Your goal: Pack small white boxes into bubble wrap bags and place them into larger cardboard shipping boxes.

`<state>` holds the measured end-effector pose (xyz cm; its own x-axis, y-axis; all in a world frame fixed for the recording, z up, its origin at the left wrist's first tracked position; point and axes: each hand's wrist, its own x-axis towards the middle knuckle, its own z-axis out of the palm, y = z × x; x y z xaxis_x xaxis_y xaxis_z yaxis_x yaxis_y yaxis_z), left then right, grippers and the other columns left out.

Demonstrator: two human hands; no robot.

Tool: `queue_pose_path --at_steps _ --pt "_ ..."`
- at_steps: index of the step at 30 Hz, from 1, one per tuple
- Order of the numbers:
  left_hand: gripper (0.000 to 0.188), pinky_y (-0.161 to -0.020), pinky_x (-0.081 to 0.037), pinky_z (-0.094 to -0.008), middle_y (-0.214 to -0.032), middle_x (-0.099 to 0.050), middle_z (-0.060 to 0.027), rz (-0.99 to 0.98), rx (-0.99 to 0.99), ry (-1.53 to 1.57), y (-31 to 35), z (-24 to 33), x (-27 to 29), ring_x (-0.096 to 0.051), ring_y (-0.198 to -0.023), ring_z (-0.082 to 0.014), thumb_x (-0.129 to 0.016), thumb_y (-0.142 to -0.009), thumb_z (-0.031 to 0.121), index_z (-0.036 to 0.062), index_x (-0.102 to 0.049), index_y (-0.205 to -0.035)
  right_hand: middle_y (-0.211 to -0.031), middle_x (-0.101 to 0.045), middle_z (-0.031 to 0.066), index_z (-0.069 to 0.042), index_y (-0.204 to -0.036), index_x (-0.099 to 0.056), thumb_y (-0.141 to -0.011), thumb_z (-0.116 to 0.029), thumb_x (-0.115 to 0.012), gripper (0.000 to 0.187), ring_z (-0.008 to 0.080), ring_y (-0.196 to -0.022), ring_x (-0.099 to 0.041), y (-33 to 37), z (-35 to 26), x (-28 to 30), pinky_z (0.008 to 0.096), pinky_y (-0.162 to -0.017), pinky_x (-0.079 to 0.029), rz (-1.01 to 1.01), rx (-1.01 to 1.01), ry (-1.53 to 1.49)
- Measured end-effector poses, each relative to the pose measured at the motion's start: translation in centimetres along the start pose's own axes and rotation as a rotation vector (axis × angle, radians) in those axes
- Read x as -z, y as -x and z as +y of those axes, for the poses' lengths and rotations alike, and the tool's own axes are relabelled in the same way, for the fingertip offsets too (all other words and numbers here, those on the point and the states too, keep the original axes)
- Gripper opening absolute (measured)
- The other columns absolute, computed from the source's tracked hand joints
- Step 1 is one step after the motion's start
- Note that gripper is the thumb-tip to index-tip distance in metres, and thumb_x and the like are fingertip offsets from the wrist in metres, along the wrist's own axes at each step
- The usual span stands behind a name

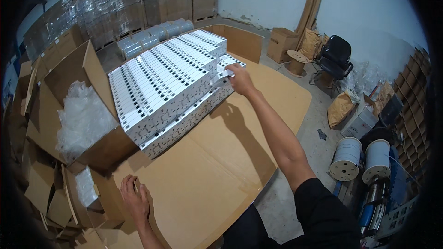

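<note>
Rows of slim white boxes [161,74] with black printed marks stand packed in stepped layers on a cardboard-topped surface [230,143]. At the right end of the stack, my right hand [241,79] reaches out and pinches one small white box [225,73] on the lower layer; its fingers partly cover the box. Down at the lower left, my left hand [135,198] rests by the cardboard's edge with loosely bent fingers apart, holding nothing. The nearest thing to it is a small open carton [99,214].
Left of the stack, a large open carton [99,150] holds clear plastic bags [83,113]. Wrapped pallets [115,9] and plastic-wrapped rolls [157,37] line the back. On the right are a black chair [336,55], a wooden spool [297,63] and white cable reels [346,157].
</note>
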<state>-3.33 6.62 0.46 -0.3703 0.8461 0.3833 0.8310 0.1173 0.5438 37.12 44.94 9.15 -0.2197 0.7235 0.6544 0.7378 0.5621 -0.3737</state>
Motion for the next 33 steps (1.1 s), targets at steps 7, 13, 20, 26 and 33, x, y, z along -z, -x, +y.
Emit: queue_pose_path --at_steps 7,13,20,26,33 --pt "0.029 -0.098 -0.050 -0.0398 -0.125 -0.061 -0.0177 0.095 -0.003 0.246 -0.6 -0.2 0.3 -0.062 -0.114 -0.0322 -0.066 -0.091 0.005 0.0001 -0.064 -0.119 -0.104 -0.069 0.0165 -0.004 -0.111 -0.068 -0.083 0.002 -0.071 0.029 0.0352 -0.089 -0.070 6.3 -8.6 3.7 0.0404 -0.075 -0.059 -0.008 -0.026 -0.207" --pt "0.028 -0.078 -0.054 -0.0284 -0.096 -0.070 -0.0095 -0.085 0.268 0.644 -0.2 0.4 0.9 -0.065 -0.084 -0.0146 -0.063 -0.099 0.011 0.0015 -0.063 -0.126 -0.098 -0.073 0.0105 0.000 -0.117 -0.066 -0.084 0.002 -0.074 0.033 0.0139 -0.076 -0.071 12.7 -18.5 0.0 0.0279 -0.065 -0.058 -0.325 -0.121 -0.461" --pt "0.030 -0.059 -0.049 -0.0225 -0.087 -0.070 -0.0080 -0.320 0.525 1.126 0.0 -0.3 4.3 -0.062 -0.070 -0.0086 -0.053 -0.108 0.027 0.0073 -0.062 -0.129 -0.099 -0.071 0.0160 0.000 -0.111 -0.067 -0.080 0.001 -0.076 0.032 0.0272 -0.083 -0.071 17.1 -31.7 -5.7 0.0350 -0.070 -0.059 -0.530 -0.090 -0.707" --pt "0.030 -0.062 -0.051 -0.0236 -0.089 -0.070 -0.0061 -0.112 0.587 1.167 -0.4 -3.3 4.3 -0.062 -0.071 -0.0088 -0.055 -0.107 0.024 0.0091 -0.060 -0.132 -0.115 -0.063 0.0126 0.001 -0.107 -0.065 -0.086 0.000 -0.073 0.022 0.0218 -0.094 -0.069 18.3 -35.8 -7.9 0.0331 -0.078 -0.058 -0.543 0.037 -0.862" --pt "0.038 -0.079 -0.056 -0.0251 -0.105 -0.067 -0.0052 -0.003 0.463 1.003 -0.8 -2.6 4.4 -0.063 -0.090 -0.0102 -0.065 -0.096 -0.001 0.0061 -0.059 -0.133 -0.117 -0.062 0.0101 0.002 -0.108 -0.057 -0.096 0.002 -0.064 0.014 0.0167 -0.107 -0.065 20.6 -33.6 -12.6 0.0289 -0.084 -0.057 -0.590 -0.361 -1.332"
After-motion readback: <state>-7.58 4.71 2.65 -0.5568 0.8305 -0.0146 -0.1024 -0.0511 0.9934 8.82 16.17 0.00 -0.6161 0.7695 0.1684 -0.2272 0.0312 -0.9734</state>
